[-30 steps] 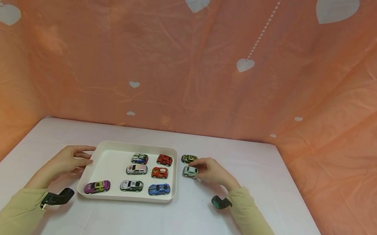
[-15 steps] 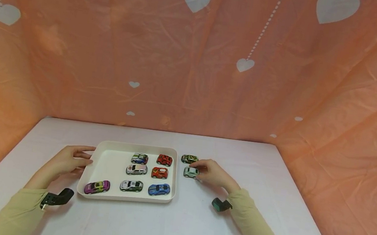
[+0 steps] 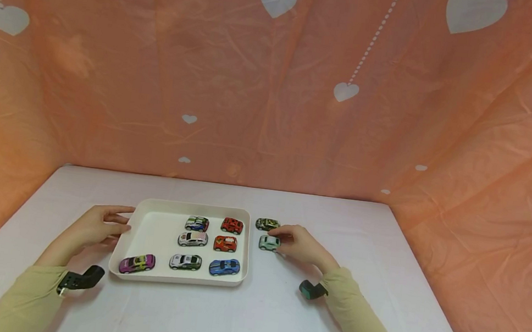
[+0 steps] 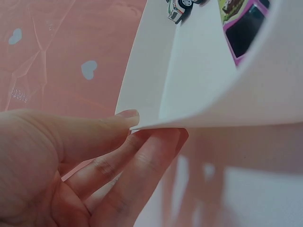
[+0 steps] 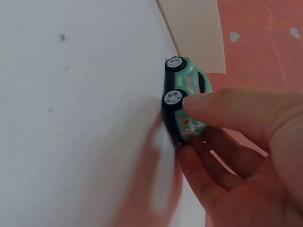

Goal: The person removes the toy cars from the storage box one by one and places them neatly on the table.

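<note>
Right hand (image 3: 303,245) pinches the green car (image 5: 189,101), its marks (image 5: 191,128) too blurry to read; left hand (image 3: 95,225) pinches the tray (image 3: 155,233).

The white tray (image 3: 153,230) offers open room back left, while cars (image 3: 192,239) block its right.

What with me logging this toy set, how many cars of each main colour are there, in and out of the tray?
Red cars: 2
Mostly white cars: 2
Green cars, outside the tray: 2
Blue car: 1
Purple-and-yellow car: 1
White, green and blue car: 1
Total: 9 cars
</note>
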Tool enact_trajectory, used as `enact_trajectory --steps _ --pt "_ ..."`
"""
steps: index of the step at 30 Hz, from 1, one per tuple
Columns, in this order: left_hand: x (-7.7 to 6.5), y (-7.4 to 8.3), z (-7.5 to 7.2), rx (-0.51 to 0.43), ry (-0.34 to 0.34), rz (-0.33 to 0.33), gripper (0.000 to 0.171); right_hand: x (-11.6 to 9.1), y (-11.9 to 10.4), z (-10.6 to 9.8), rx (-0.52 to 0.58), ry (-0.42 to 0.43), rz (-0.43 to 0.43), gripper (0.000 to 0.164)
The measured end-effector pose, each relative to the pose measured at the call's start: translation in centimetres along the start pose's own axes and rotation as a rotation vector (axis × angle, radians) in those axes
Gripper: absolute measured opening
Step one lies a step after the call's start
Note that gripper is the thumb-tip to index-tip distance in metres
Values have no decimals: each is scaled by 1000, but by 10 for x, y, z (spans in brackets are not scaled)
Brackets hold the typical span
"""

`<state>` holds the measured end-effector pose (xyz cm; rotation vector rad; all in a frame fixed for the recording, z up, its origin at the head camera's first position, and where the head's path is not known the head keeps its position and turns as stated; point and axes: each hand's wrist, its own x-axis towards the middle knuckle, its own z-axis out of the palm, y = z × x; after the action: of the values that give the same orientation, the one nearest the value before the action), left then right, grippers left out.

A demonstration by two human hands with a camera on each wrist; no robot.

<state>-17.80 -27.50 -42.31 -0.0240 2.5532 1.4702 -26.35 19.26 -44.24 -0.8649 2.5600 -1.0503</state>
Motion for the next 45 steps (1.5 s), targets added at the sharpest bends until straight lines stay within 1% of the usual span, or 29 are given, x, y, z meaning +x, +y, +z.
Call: enact_trajectory --steps 5,9,12,16,21,27,33,36,40,45 --pt "-1 1 0 6 2 -4 57 1 -7 -6 72 -7 -64 42" --pt "-1 1 0 14 3 -18 58 4 -16 -12 94 -14 -126 40" --pt "-1 2 -1 13 0 -12 58 8 -26 -14 94 -18 -165 39" --pt "0 2 -1 9 -4 -14 57 14 -42 -15 91 -35 -186 40" --pt "1 2 -1 11 -4 -27 58 27 -64 -13 98 -58 -209 43" --pt "1 2 -1 12 -4 -33 58 47 -90 -6 68 -79 -269 42" --pt "2 2 -1 16 1 -33 59 65 -107 5 107 -102 -302 41" --pt "1 3 -1 12 3 -20 58 75 -113 12 165 -146 -303 42" --pt "1 4 0 14 4 -22 58 85 -121 23 207 -210 -301 44" --pt "0 3 1 16 2 -25 58 95 -131 41 204 -278 -321 46"
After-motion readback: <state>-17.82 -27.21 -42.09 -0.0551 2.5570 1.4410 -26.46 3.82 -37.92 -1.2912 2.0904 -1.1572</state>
